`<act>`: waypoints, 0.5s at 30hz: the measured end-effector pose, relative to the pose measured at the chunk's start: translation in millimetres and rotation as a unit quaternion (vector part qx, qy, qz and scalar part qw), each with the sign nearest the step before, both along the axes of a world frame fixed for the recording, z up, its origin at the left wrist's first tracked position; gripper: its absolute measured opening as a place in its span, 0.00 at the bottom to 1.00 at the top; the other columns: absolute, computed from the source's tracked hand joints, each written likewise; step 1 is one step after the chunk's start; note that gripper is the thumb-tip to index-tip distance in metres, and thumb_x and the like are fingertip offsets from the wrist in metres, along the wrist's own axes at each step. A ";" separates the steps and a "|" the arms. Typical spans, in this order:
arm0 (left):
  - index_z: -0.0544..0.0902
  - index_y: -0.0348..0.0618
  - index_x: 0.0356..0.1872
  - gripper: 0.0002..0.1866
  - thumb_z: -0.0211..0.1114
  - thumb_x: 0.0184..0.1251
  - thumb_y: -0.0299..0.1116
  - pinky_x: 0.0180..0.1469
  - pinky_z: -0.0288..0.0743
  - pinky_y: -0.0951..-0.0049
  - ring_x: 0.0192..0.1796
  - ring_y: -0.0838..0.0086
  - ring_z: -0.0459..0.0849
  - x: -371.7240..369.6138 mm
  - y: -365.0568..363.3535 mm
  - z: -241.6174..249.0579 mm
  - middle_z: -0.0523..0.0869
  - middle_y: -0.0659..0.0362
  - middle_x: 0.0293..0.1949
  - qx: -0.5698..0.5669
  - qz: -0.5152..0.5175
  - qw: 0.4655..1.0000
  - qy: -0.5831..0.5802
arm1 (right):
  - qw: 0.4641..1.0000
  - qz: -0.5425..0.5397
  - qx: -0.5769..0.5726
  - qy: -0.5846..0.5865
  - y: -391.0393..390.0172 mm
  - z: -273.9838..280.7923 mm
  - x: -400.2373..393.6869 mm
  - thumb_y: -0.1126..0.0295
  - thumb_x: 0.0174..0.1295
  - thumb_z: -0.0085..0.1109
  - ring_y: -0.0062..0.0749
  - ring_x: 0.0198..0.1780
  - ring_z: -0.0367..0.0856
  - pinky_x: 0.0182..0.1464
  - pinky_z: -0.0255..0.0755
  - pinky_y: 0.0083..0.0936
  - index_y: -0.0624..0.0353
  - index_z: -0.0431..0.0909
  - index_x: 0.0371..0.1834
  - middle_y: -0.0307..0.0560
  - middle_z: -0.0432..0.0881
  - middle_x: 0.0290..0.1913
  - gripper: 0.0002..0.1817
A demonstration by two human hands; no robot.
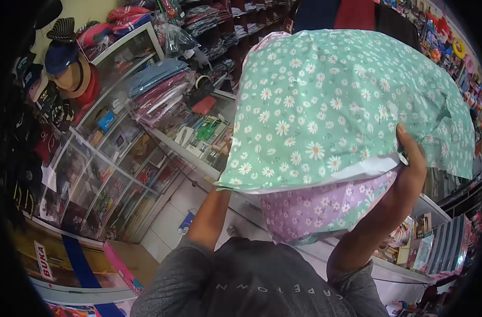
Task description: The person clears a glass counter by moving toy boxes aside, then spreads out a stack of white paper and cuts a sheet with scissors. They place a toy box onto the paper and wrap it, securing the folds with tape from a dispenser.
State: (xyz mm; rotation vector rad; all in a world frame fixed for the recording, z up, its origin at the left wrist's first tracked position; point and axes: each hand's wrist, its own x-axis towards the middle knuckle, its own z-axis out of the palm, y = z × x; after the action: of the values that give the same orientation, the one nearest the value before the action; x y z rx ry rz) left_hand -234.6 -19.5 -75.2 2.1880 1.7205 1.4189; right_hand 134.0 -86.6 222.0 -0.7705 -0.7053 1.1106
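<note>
A large sheet of green wrapping paper printed with white daisies is held up in front of me, bent and slightly wrinkled. Beneath its lower edge shows purple floral wrapping paper, hanging in a fold. My right hand grips the edge of the green paper at the right, one digit lying over the printed side and the rest underneath. My left forearm reaches up to the paper's left corner. That hand is almost wholly hidden behind the sheet, so its fingers do not show.
Glass display cases line the left, and a glass counter full of small goods stands ahead. Packaged clothes are stacked on it. Caps and hats hang at far left. Toys hang at far right. Tiled floor shows below.
</note>
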 end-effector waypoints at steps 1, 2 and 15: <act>0.77 0.41 0.70 0.26 0.68 0.73 0.36 0.76 0.69 0.59 0.72 0.54 0.78 11.0 8.7 3.1 0.80 0.50 0.70 -0.003 -0.003 1.000 0.004 | 1.000 -0.001 0.005 0.017 4.4 1.7 -7.0 0.71 0.67 0.69 0.36 0.46 0.89 0.51 0.83 0.33 0.70 0.85 0.50 0.52 0.88 0.47 0.14; 0.77 0.41 0.69 0.26 0.68 0.73 0.36 0.76 0.69 0.60 0.72 0.55 0.78 15.6 15.1 8.6 0.80 0.50 0.70 -0.005 -0.007 1.000 0.008 | 0.999 -0.003 0.010 0.036 9.9 2.6 -13.2 0.73 0.67 0.68 0.35 0.46 0.89 0.50 0.84 0.33 0.73 0.85 0.52 0.53 0.88 0.47 0.15; 0.79 0.41 0.68 0.23 0.65 0.78 0.40 0.74 0.73 0.61 0.67 0.58 0.83 18.3 -47.2 -3.9 0.82 0.54 0.68 -0.025 -0.029 0.997 0.066 | 0.975 0.211 0.044 0.058 85.6 -9.9 -131.2 0.73 0.68 0.69 0.33 0.48 0.87 0.52 0.82 0.31 0.71 0.82 0.56 0.49 0.87 0.50 0.17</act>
State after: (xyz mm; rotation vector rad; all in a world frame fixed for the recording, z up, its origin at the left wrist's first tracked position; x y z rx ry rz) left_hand -216.2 -66.7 -79.1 2.3326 1.6950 1.2298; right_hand 2.8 -1.1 212.1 -0.4849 -0.8363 1.4852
